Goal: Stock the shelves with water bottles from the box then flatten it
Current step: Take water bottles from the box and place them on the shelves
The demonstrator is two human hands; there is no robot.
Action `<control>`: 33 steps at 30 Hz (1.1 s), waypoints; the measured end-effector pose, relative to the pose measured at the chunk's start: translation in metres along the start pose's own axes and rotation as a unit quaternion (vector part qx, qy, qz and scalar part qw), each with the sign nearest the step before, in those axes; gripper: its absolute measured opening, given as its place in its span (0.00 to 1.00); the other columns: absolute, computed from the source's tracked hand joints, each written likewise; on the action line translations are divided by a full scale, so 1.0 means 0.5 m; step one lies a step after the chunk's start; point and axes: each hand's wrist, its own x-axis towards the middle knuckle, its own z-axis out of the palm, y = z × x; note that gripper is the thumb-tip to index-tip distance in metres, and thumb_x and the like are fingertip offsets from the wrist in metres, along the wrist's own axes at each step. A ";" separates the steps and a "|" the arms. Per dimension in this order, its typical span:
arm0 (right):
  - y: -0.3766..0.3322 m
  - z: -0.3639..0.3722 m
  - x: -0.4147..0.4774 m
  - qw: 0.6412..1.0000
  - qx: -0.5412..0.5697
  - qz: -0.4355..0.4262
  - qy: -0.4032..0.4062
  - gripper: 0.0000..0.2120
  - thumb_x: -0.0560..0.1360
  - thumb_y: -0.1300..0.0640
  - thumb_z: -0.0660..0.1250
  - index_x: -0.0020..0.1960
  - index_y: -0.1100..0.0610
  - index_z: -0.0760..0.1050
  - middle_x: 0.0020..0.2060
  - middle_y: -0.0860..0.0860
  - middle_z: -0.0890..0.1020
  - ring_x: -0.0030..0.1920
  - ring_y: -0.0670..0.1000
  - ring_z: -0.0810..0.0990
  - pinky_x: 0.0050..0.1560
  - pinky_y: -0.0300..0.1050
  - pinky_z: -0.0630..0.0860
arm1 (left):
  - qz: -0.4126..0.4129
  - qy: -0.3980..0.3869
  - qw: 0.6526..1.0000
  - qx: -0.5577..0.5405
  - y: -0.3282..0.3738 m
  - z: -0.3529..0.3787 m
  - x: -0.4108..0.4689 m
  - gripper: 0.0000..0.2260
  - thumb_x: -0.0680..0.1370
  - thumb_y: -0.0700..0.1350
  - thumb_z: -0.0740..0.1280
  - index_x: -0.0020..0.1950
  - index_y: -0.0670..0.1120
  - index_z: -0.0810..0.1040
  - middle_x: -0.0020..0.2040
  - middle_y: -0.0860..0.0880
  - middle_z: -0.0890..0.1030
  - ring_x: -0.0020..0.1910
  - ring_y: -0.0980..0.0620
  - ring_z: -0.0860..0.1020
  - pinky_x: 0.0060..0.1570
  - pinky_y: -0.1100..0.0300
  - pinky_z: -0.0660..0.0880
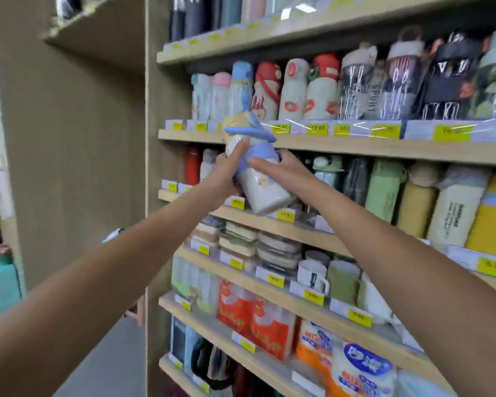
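Nearest, 2 hands share one load. The left hand (226, 174) grasps the water bottle (265, 193) from the left, index finger stretched up along its cream top. The right hand (282, 170) clasps it from the right, thumb laid across its front. The bottle is in the air, tilted, cap to the upper left, in front of the wooden shelves (355, 144). Behind stand rows of other bottles (295, 90) above yellow price tags (317, 129).
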 end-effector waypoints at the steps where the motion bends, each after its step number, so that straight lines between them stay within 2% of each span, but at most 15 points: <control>1: -0.002 0.007 0.025 1.000 0.000 -0.007 0.015 0.25 0.71 0.42 0.70 0.59 0.57 0.69 0.45 0.47 0.78 0.38 0.41 0.76 0.27 0.28 0.69 | 0.010 -0.008 1.000 -0.009 0.002 -0.013 0.017 0.39 0.64 0.66 0.70 0.68 0.44 0.71 0.63 0.43 0.78 0.59 0.45 0.79 0.60 0.44 0.75; 3: -0.007 0.029 0.084 0.999 0.020 -0.016 0.034 0.28 0.69 0.41 0.72 0.60 0.57 0.68 0.49 0.49 0.79 0.43 0.46 0.79 0.37 0.34 0.74 | 0.026 -0.036 0.999 -0.021 0.007 -0.044 0.066 0.31 0.74 0.60 0.66 0.69 0.40 0.71 0.64 0.41 0.77 0.63 0.45 0.77 0.63 0.50 0.73; 5: -0.013 0.050 0.130 0.998 0.038 -0.023 0.047 0.31 0.67 0.39 0.73 0.61 0.57 0.67 0.53 0.51 0.79 0.48 0.49 0.80 0.45 0.43 0.77 | 0.026 -0.080 0.996 -0.010 0.016 -0.073 0.107 0.21 0.80 0.56 0.59 0.65 0.43 0.74 0.60 0.44 0.80 0.58 0.48 0.79 0.60 0.53 0.75; 7: -0.018 0.073 0.173 0.997 0.039 -0.041 0.060 0.30 0.68 0.41 0.73 0.60 0.56 0.68 0.52 0.50 0.79 0.48 0.48 0.80 0.45 0.43 0.76 | 0.004 -0.115 0.993 0.018 0.032 -0.107 0.141 0.16 0.79 0.56 0.59 0.59 0.49 0.78 0.52 0.49 0.83 0.49 0.51 0.82 0.54 0.53 0.75; 8: -0.022 0.085 0.194 0.996 0.034 -0.055 0.069 0.28 0.68 0.42 0.74 0.59 0.56 0.68 0.51 0.49 0.78 0.47 0.47 0.80 0.43 0.41 0.76 | -0.001 -0.114 0.993 0.025 0.037 -0.125 0.165 0.15 0.79 0.56 0.60 0.58 0.50 0.78 0.52 0.49 0.83 0.47 0.51 0.82 0.53 0.53 0.76; 11: -0.029 0.125 0.260 0.991 0.026 -0.093 0.094 0.23 0.68 0.45 0.74 0.55 0.54 0.68 0.47 0.48 0.77 0.45 0.46 0.79 0.41 0.40 0.74 | 0.023 -0.067 0.997 0.024 0.044 -0.171 0.241 0.21 0.76 0.56 0.66 0.65 0.47 0.75 0.59 0.46 0.81 0.51 0.49 0.82 0.46 0.55 0.80; 13: -0.034 0.163 0.318 0.989 0.037 -0.108 0.098 0.21 0.69 0.46 0.74 0.55 0.54 0.69 0.46 0.47 0.78 0.43 0.44 0.79 0.39 0.38 0.74 | 0.049 -0.037 0.998 0.015 0.041 -0.210 0.303 0.30 0.70 0.58 0.70 0.68 0.46 0.71 0.60 0.45 0.80 0.52 0.49 0.82 0.40 0.58 0.80; 16: -0.042 0.201 0.385 0.988 0.022 -0.111 0.106 0.22 0.70 0.44 0.72 0.56 0.53 0.69 0.47 0.46 0.78 0.46 0.45 0.79 0.42 0.39 0.76 | 0.053 -0.024 0.998 0.013 0.046 -0.264 0.379 0.42 0.60 0.62 0.74 0.69 0.46 0.67 0.60 0.44 0.80 0.53 0.47 0.82 0.38 0.55 0.79; 19: -0.049 0.241 0.456 0.985 -0.032 -0.103 0.132 0.24 0.69 0.39 0.70 0.55 0.52 0.68 0.49 0.46 0.77 0.49 0.46 0.78 0.47 0.44 0.75 | 0.063 -0.060 0.996 0.038 0.059 -0.329 0.442 0.40 0.61 0.62 0.74 0.68 0.46 0.69 0.60 0.45 0.80 0.52 0.47 0.82 0.40 0.55 0.79; 23: -0.070 0.293 0.543 0.979 -0.030 -0.111 0.167 0.22 0.70 0.42 0.71 0.54 0.54 0.69 0.48 0.47 0.78 0.47 0.46 0.79 0.43 0.42 0.74 | 0.077 -0.117 0.988 0.068 0.087 -0.405 0.515 0.25 0.72 0.57 0.70 0.65 0.48 0.74 0.54 0.49 0.82 0.50 0.50 0.82 0.42 0.57 0.79; 24: -0.078 0.305 0.563 0.978 -0.035 -0.114 0.172 0.22 0.70 0.42 0.71 0.55 0.54 0.69 0.48 0.47 0.78 0.47 0.46 0.78 0.42 0.41 0.74 | 0.082 -0.118 0.987 0.068 0.094 -0.423 0.535 0.25 0.71 0.56 0.70 0.65 0.48 0.74 0.54 0.49 0.83 0.50 0.50 0.82 0.42 0.57 0.79; 28: -0.115 0.345 0.635 0.979 -0.043 -0.133 0.147 0.19 0.73 0.45 0.69 0.58 0.52 0.69 0.51 0.47 0.79 0.47 0.44 0.79 0.47 0.41 0.76 | 0.116 -0.070 0.989 0.054 0.110 -0.478 0.607 0.37 0.62 0.62 0.73 0.67 0.48 0.70 0.58 0.49 0.81 0.48 0.52 0.83 0.37 0.57 0.79; 30: -0.127 0.359 0.665 0.979 -0.055 -0.148 0.125 0.20 0.72 0.44 0.69 0.60 0.48 0.69 0.52 0.45 0.79 0.49 0.43 0.80 0.51 0.42 0.77 | 0.148 -0.033 0.988 0.039 0.111 -0.499 0.638 0.37 0.64 0.60 0.74 0.67 0.46 0.66 0.58 0.49 0.79 0.50 0.50 0.82 0.41 0.55 0.79; 33: -0.124 0.369 0.703 0.968 -0.123 -0.152 0.155 0.29 0.74 0.45 0.65 0.72 0.51 0.63 0.64 0.49 0.73 0.60 0.48 0.75 0.62 0.48 0.72 | 0.230 0.042 0.972 0.028 0.114 -0.528 0.680 0.35 0.68 0.53 0.74 0.68 0.45 0.61 0.57 0.52 0.75 0.55 0.52 0.78 0.52 0.55 0.77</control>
